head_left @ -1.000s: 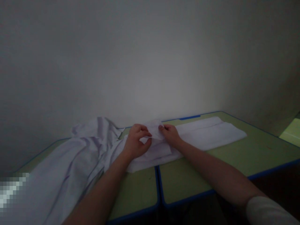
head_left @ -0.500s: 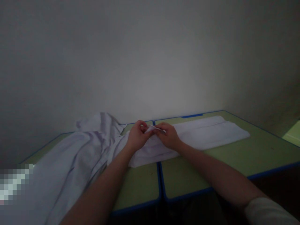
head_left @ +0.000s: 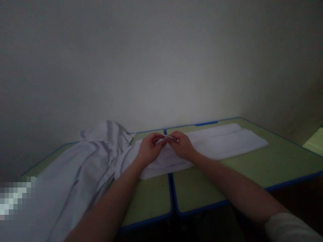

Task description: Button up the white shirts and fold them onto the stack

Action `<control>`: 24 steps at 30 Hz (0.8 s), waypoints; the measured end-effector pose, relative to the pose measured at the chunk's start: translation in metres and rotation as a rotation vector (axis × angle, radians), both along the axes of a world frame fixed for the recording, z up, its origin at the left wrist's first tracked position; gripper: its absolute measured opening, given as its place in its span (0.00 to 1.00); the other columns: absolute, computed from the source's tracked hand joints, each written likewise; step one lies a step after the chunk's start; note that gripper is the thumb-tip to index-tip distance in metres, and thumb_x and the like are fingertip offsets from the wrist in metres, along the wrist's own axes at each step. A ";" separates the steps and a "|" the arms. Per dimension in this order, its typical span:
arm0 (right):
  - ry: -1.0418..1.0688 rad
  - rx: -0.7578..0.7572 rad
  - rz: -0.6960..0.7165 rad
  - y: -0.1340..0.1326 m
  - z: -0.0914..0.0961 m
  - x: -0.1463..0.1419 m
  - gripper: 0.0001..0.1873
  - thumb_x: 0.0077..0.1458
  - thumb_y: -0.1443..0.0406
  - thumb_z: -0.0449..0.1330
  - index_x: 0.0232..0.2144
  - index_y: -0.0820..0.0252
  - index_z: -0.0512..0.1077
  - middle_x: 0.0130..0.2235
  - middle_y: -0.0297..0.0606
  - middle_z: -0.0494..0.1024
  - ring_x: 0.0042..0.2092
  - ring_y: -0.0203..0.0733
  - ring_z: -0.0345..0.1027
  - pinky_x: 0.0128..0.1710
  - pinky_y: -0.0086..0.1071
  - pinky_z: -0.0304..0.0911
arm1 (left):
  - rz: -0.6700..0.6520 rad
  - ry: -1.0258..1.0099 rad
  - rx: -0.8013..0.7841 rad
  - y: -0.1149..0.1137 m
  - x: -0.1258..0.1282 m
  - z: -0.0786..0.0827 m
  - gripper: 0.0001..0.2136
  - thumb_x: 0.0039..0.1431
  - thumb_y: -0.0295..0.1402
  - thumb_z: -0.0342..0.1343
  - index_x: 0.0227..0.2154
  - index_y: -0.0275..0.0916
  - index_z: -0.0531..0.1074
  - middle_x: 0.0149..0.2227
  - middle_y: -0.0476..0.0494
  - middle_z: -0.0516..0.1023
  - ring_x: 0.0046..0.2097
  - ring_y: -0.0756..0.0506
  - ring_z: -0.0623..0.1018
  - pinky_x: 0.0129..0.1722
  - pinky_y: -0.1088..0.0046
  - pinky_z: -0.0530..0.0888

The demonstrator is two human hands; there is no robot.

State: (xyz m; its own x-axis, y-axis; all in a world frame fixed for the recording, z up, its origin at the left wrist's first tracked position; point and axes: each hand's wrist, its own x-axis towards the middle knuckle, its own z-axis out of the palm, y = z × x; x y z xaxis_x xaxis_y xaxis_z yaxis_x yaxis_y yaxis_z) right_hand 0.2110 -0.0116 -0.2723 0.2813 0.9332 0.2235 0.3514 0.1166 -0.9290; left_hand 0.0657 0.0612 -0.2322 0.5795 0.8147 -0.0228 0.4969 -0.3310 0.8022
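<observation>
A long white cloth [head_left: 222,141] lies across two tables, flat on the right and heaped in loose folds on the left; whether it is one piece or several I cannot tell. My left hand [head_left: 150,148] pinches a bit of it between thumb and fingers near the middle. Close beside it, my right hand [head_left: 181,144] grips the same raised fold, and the fingertips of both hands nearly meet. The exact spot they pinch is partly hidden by the fingers.
Two green tables [head_left: 148,195] with blue edges stand side by side, a narrow gap [head_left: 173,195] between them. A plain grey wall [head_left: 161,67] rises behind. Bunched white fabric [head_left: 63,188] hangs over the left front. Another pale green surface [head_left: 315,143] shows at the far right.
The fingers of my left hand have curled in closer to the right hand at the pinched fold. The cloth has hardly shifted.
</observation>
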 end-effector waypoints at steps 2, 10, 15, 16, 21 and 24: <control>0.039 -0.050 -0.045 -0.001 0.000 0.001 0.10 0.53 0.61 0.56 0.33 0.61 0.73 0.31 0.35 0.74 0.34 0.34 0.64 0.35 0.27 0.57 | 0.007 0.018 0.049 0.000 -0.001 -0.002 0.13 0.48 0.38 0.57 0.35 0.37 0.68 0.34 0.43 0.77 0.36 0.47 0.76 0.36 0.71 0.72; 0.052 -0.016 -0.035 -0.003 0.002 0.004 0.09 0.49 0.62 0.59 0.30 0.61 0.75 0.31 0.35 0.75 0.34 0.34 0.66 0.34 0.26 0.56 | 0.080 0.048 0.172 -0.004 0.000 -0.005 0.14 0.46 0.39 0.59 0.32 0.37 0.66 0.31 0.46 0.74 0.34 0.48 0.75 0.34 0.73 0.71; 0.098 -0.085 0.044 -0.002 0.002 0.010 0.10 0.49 0.61 0.58 0.27 0.63 0.75 0.27 0.34 0.75 0.30 0.33 0.65 0.30 0.25 0.55 | 0.081 0.000 0.179 -0.012 0.004 -0.002 0.13 0.45 0.37 0.59 0.31 0.38 0.63 0.29 0.48 0.72 0.33 0.49 0.75 0.33 0.74 0.71; 0.088 -0.094 0.055 -0.003 0.002 0.012 0.11 0.50 0.61 0.57 0.27 0.63 0.75 0.27 0.34 0.75 0.30 0.33 0.65 0.29 0.25 0.55 | 0.085 0.011 0.188 -0.013 0.004 -0.001 0.13 0.45 0.37 0.59 0.31 0.39 0.62 0.29 0.48 0.72 0.33 0.49 0.75 0.32 0.74 0.71; -0.204 -0.014 0.064 -0.007 0.008 0.018 0.10 0.53 0.64 0.54 0.29 0.63 0.74 0.29 0.37 0.74 0.33 0.35 0.64 0.33 0.27 0.55 | 0.066 0.125 0.282 -0.017 0.004 0.001 0.12 0.45 0.37 0.58 0.30 0.39 0.62 0.29 0.48 0.72 0.30 0.49 0.74 0.31 0.74 0.70; -0.395 0.048 0.163 -0.009 0.012 0.020 0.09 0.53 0.67 0.54 0.31 0.64 0.74 0.31 0.40 0.73 0.36 0.37 0.63 0.38 0.29 0.54 | 0.041 0.204 0.326 -0.018 0.004 0.002 0.11 0.45 0.38 0.57 0.28 0.39 0.63 0.27 0.49 0.72 0.28 0.49 0.73 0.29 0.75 0.68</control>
